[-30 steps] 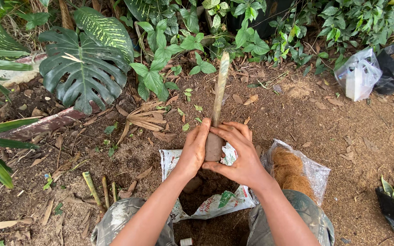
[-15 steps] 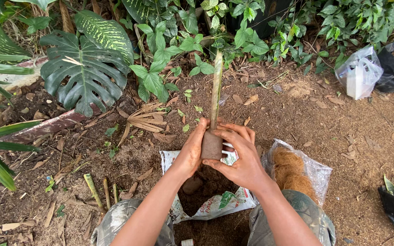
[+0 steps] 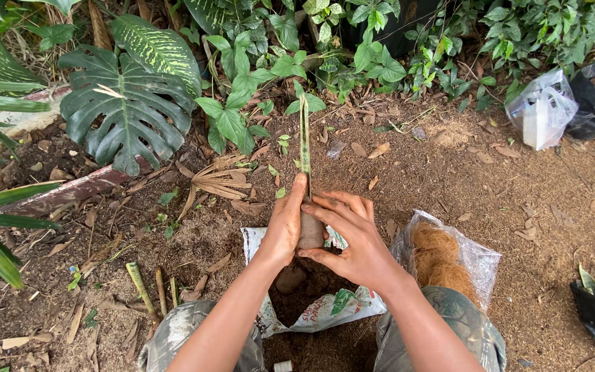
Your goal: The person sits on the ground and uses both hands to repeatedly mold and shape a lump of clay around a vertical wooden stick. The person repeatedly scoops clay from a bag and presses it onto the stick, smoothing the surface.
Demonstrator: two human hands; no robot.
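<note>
1. A person squats on bare soil, both hands cupped round the foot of a cutting (image 3: 304, 148), a thin green stalk standing nearly upright, its tip pointing to 12 o'clock.
2. The left hand (image 3: 282, 231) presses the base from 9 o'clock; the right hand (image 3: 354, 238) wraps it from 3 o'clock, fingers closed on a brown root plug (image 3: 309, 233).
3. The plug sits over an open soil bag (image 3: 325, 310) between the knees.
4. Risk: a hard squeeze could crumble the plug, or bend the slim stalk.
5. Risk: a loose hold lets the stalk tip toward the fibre bag (image 3: 449, 258) at 3 o'clock.
6. Cut stems (image 3: 142, 289) lie at 8 o'clock, easily trodden.
</note>
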